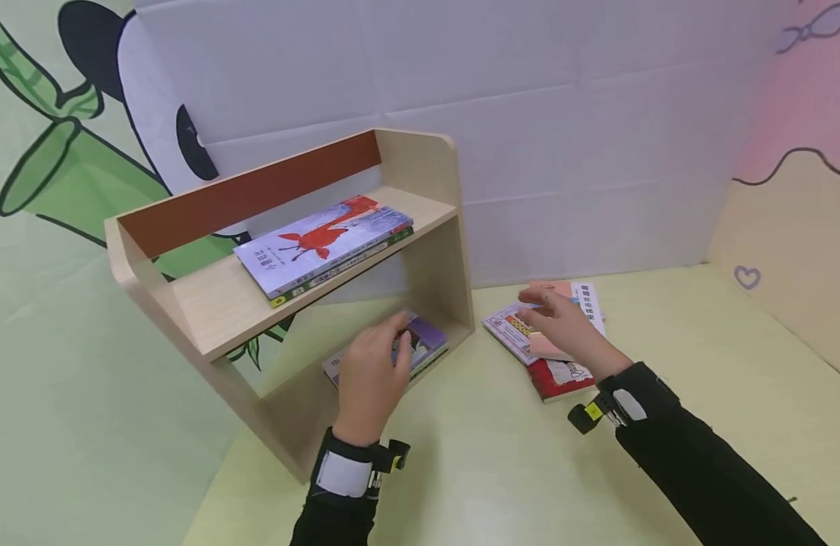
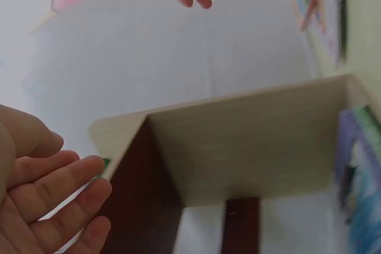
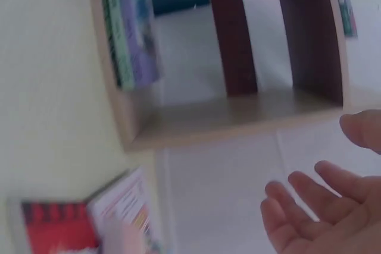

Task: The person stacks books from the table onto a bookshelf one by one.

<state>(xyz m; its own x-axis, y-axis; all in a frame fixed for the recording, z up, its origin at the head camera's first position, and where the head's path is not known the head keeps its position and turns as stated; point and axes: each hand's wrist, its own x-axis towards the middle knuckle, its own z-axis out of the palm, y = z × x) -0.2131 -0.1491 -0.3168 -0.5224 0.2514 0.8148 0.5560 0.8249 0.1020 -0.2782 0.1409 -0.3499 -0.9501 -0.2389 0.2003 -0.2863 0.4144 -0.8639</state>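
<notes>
My left hand (image 1: pixel 372 379) is in front of the lower shelf of a small wooden bookshelf (image 1: pixel 423 171), its fingers loosely bent and holding nothing. Behind it lies a purple-covered book (image 1: pixel 428 337) on top of another book, partly hidden by the hand. Over a loose pile on the table, my right hand (image 1: pixel 570 326) hovers with relaxed fingers. That pile shows a red book (image 1: pixel 553 381), a white-and-purple book (image 1: pixel 507 327) and a pink-and-white book (image 1: pixel 589 305). The right wrist view shows the right palm (image 3: pixel 333 218) bare, apart from the books.
On the upper shelf rests a stack topped by a blue-lilac book (image 1: pixel 324 241) with a red animal. The bookshelf stands at an angle on the pale yellow table (image 1: pixel 488 470). White sheeting (image 1: pixel 563 167) hangs behind, and a printed green backdrop (image 1: pixel 86 364) is at the left.
</notes>
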